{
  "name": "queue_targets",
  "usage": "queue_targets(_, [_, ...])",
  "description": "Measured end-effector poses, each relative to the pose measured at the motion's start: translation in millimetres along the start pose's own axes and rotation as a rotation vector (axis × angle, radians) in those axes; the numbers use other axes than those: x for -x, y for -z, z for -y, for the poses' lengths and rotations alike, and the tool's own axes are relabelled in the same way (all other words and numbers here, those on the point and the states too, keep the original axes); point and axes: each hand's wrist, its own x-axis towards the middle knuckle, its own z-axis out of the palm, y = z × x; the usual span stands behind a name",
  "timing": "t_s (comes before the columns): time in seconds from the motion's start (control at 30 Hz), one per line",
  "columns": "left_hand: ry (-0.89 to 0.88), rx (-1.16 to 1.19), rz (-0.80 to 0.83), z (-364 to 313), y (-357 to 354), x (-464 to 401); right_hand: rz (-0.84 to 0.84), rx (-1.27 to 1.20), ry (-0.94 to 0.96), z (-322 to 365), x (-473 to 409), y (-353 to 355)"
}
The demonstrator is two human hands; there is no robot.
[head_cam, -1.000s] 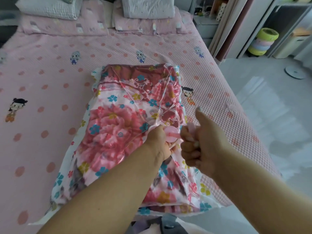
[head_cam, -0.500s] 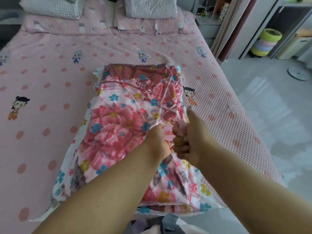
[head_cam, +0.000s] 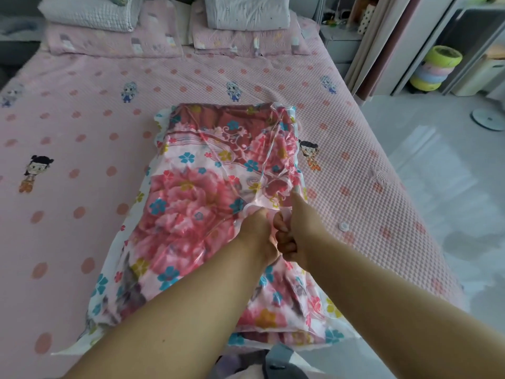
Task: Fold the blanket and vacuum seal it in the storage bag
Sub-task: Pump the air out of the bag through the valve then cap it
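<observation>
Both hands: left hand [head_cam: 258, 228] and right hand [head_cam: 296, 233] clenched at the valve, centre frame; grasp hidden.
Bag: storage bag [head_cam: 284, 138] held the blanket [head_cam: 196, 192].
Advice: brace plastic, seat cap squarely.

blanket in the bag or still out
In. The folded floral blanket lies inside the clear storage bag on the bed; glossy wrinkled plastic covers it. Both hands work at its top.

The left hand [head_cam: 259, 228] and right hand [head_cam: 297, 231] hide whatever their grip closes on.
</observation>
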Motion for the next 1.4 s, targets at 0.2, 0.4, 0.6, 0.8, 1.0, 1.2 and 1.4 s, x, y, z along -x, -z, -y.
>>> queue_targets(0.2, [0.053, 0.085, -0.064, 6, 0, 1, 0.075, -0.032, -0.056, -3, 46, 26])
queue_targets(0.4, [-0.003, 0.026, -0.017, 1, -1, 2, -0.041, 0.066, -0.006, 2, 4, 5])
queue_targets(0.6, [0.042, 0.104, -0.056, 7, -2, 4, 0.054, -0.046, -0.06, -9, 25, 20])
queue_targets(0.8, [0.034, 0.092, -0.047, 7, 1, -4, -0.079, 0.008, -0.018, -6, 17, 7])
queue_targets(1.0, [0.021, 0.059, -0.054, 3, -2, 6, 0.047, -0.038, -0.019, -6, 15, 15])
queue_targets(1.2, [0.021, 0.08, -0.066, 7, -2, -2, -0.011, -0.109, -0.006, -4, 35, 25])
queue_targets(1.4, [-0.029, 0.024, -0.005, 0, 2, 6, 0.018, 0.028, 0.0, -5, -3, 7])
